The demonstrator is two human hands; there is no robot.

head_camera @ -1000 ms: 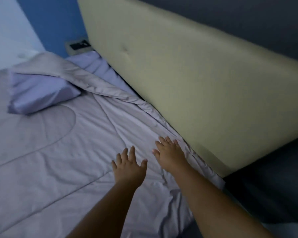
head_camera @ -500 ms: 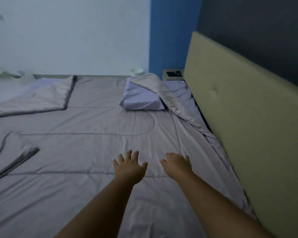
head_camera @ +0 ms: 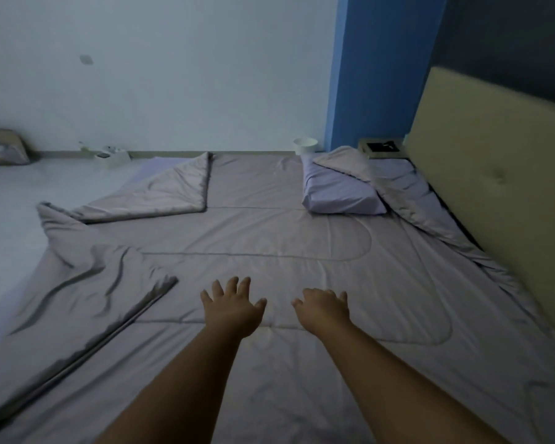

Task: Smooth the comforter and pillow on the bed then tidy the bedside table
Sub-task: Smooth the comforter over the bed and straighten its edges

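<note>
My left hand (head_camera: 233, 310) and right hand (head_camera: 324, 310), fingers spread and holding nothing, reach over the grey comforter (head_camera: 269, 238); the pillow (head_camera: 340, 195) lies near the headboard (head_camera: 494, 193).

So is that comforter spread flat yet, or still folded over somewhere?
Still folded in places: the comforter has its far-left corner flipped back, and the near-left edge is bunched.

Dim bluish light, soft grainy detail, wide-angle bending at edges
</note>
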